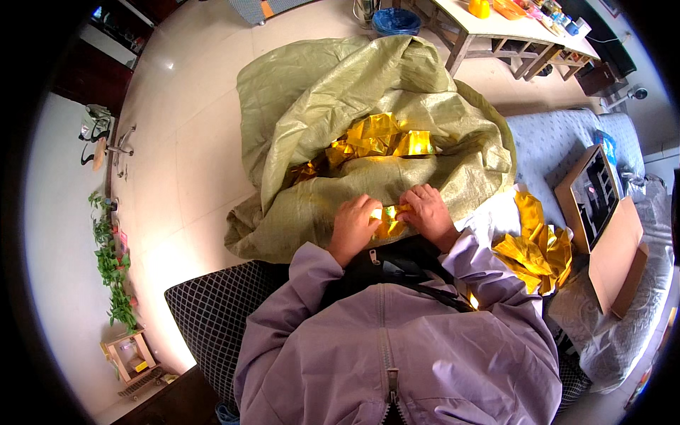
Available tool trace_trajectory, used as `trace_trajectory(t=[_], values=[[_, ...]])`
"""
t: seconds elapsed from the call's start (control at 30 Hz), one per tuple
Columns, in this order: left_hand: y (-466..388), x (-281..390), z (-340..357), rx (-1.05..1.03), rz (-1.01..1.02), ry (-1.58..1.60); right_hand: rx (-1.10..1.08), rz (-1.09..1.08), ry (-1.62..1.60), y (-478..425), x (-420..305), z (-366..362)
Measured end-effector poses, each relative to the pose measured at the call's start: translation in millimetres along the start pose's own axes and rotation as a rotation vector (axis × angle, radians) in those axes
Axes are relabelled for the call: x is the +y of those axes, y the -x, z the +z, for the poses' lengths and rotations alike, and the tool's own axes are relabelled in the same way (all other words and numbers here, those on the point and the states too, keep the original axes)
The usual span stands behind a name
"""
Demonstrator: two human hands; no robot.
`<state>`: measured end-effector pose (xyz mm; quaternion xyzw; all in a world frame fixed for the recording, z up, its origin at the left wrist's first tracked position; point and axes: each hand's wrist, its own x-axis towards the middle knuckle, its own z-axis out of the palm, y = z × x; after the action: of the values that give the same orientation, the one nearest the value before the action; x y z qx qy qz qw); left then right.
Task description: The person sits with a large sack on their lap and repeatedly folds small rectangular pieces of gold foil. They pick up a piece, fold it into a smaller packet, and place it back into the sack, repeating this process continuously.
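My left hand (pixel 356 226) and my right hand (pixel 429 215) grip a piece of shiny gold foil paper (pixel 389 222) from its two sides, just above my lap. Thumbs and fingertips press on the foil, and they cover its ends. Beyond them spreads a large olive-green woven sack (pixel 340 95), its mouth gaping towards me. Several folded gold foil pieces (pixel 374 135) lie inside the opening; the deeper ones are hidden by the cloth. By my right forearm rests a heap of creased gold foil sheets (pixel 536 255), partly on white paper.
A cardboard box (pixel 589 196) with its flap open stands on the patterned couch (pixel 542 138) at right. Behind the sack are a blue basin (pixel 396 22) and a wooden table (pixel 467 26) bearing several items. Potted plants (pixel 111 260) line the left wall. I sit on a black checked seat (pixel 212 308).
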<state>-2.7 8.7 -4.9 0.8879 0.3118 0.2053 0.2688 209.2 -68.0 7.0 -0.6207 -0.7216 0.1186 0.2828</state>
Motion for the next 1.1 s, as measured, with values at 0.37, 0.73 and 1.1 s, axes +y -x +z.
trace_trajectory(t=[0.37,0.73,1.1], values=[[-1,-2,4,0.026,0.006,0.075,-0.031,-0.074,0.012,2,3,2],[1,-35,-24,-0.402,-0.483,0.946,-0.080,0.287,-0.738,5,34,12],[17,-64,5,0.059,-0.421,1.993,-0.252,0.374,-1.745,-2,42,-19]])
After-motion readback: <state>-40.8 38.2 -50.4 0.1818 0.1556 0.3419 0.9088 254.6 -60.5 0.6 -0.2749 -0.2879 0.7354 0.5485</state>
